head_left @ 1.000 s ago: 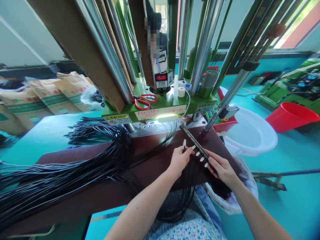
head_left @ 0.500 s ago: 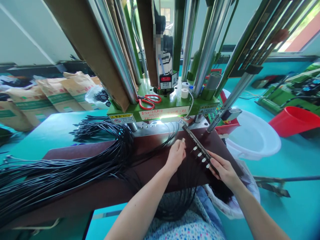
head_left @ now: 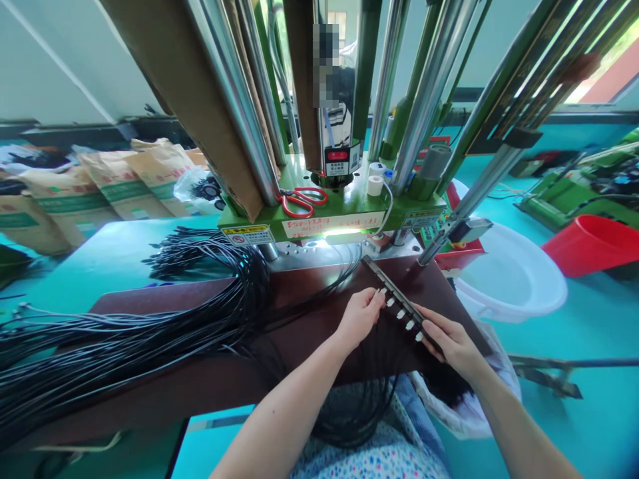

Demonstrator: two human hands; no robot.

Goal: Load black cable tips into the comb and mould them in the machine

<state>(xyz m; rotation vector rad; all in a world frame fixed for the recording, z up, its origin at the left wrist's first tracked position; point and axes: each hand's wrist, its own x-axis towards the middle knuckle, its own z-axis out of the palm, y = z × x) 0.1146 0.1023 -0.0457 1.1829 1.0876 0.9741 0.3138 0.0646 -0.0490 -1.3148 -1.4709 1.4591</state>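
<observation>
My left hand [head_left: 360, 319] is closed in a pinch on a small pale cable connector [head_left: 382, 291], held against the edge of a long dark metal bar [head_left: 394, 287]. My right hand [head_left: 452, 339] grips the near end of this bar, which slants over the brown board. Several white connectors [head_left: 401, 314] sit in a row along the bar's left edge below my left fingertips. Thin black cables [head_left: 372, 379] hang under the bar and loop down over my lap. My right fingers' undersides are hidden.
A large bundle of black cables [head_left: 190, 332] lies across the brown board [head_left: 319, 326] at left. A green press [head_left: 299, 223] with red-handled scissors [head_left: 304, 201] stands ahead. A white basin [head_left: 524, 266], a red bucket [head_left: 594, 246] and a lined bin [head_left: 479, 416] are at right.
My left hand has moved right with the connector, from a gap beside the bar to the bar's edge. My right hand keeps its hold on the bar. The view has shifted slightly.
</observation>
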